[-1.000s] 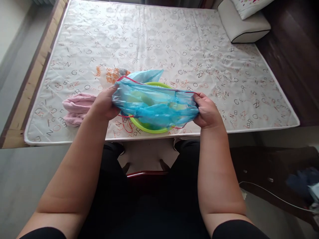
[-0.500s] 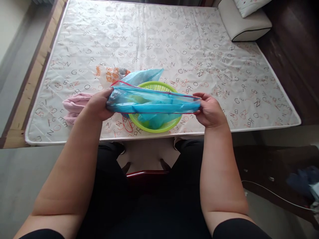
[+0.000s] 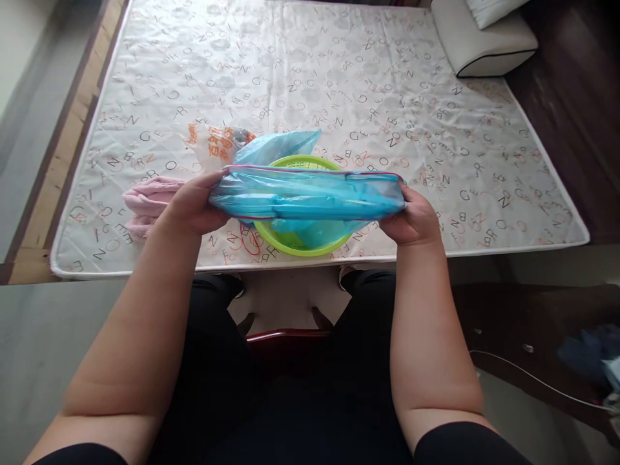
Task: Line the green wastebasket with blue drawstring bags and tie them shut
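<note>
A thin blue plastic bag (image 3: 310, 194) with a red drawstring along its rim is stretched sideways above the basket. Its left end is gripped by my left hand (image 3: 196, 203), and its right end by my right hand (image 3: 414, 214); the fingers of both hands are partly hidden by the plastic. Below the bag stands a lime-green plastic basket (image 3: 310, 252) with slotted sides, mostly covered from view. Bluish film hangs over the basket's inside; what lies beneath it I cannot make out.
Left of the basket lies a folded pink towel (image 3: 150, 197). Behind it are a clear wrapper with orange print (image 3: 213, 143) and another sheet of blue plastic (image 3: 278, 145). All rest on a letter-patterned mattress (image 3: 339, 77). A white pillow (image 3: 489, 39) sits far right.
The bag's right end has shifted slightly right and its mouth is pulled straighter, with the red edge now taut along the top. Both hands keep their hold.
</note>
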The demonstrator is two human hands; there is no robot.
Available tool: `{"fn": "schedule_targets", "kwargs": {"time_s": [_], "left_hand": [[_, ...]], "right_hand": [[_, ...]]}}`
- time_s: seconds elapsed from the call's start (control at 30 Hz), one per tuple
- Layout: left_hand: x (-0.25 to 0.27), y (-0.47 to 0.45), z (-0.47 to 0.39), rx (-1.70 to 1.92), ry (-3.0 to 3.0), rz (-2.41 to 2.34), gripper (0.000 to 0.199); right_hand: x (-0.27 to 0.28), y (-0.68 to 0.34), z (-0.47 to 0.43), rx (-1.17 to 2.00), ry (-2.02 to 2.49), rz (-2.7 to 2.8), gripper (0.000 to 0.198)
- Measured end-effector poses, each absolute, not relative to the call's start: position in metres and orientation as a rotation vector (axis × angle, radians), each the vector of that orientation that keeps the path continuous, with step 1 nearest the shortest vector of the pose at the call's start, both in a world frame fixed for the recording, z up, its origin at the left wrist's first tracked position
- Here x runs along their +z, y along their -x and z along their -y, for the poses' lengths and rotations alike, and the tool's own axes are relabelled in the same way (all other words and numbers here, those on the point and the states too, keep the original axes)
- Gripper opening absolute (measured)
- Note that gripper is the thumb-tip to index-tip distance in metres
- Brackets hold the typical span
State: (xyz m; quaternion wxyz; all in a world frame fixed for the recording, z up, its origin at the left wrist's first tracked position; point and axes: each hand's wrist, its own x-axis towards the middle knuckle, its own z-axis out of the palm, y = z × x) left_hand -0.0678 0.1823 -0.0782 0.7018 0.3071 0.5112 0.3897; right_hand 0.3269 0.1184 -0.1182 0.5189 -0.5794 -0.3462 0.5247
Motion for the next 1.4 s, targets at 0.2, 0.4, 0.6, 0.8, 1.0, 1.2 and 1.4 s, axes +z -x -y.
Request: {"fn": "schedule_targets", "kwargs": {"time_s": [0.2,0.4,0.6,0.8,1.0,1.2,1.4], "left_hand": [[-0.091,0.077,-0.182,0.708,-0.854,-1.265,0.019],[-0.100,0.079,-0.180,0.396,-1.127,-1.563,0.020],[-0.090,0.088,-0.177,0.259,-1.186,-1.423,0.021],[-0.085,0.085,-0.174,0.498,-0.985,-1.214,0.032],[-0.095,0.081,-0.181,0.760,-0.860,-1.177,0.018],[-0.099,0.076,-0.188,1.041,-0.732,-1.218,0.010],[-0.096,0.066,-0.177,0.833,-0.753,-1.110,0.020]], "right_hand": [[-0.129,-0.322,-0.118,1.235,1.442,0.623,0.012],[-0.123,-0.317,-0.105,1.488,1.607,0.939,0.026],[-0.113,-0.329,-0.095,1.679,1.555,1.122,0.046],[-0.097,-0.313,-0.090,1.543,1.182,0.965,0.046],[-0.102,-0.309,-0.091,1.468,1.170,0.897,0.042],[-0.117,-0.309,-0.109,1.056,1.321,0.866,0.048],[-0.108,-0.300,-0.101,1.469,1.248,0.904,0.057]]}}
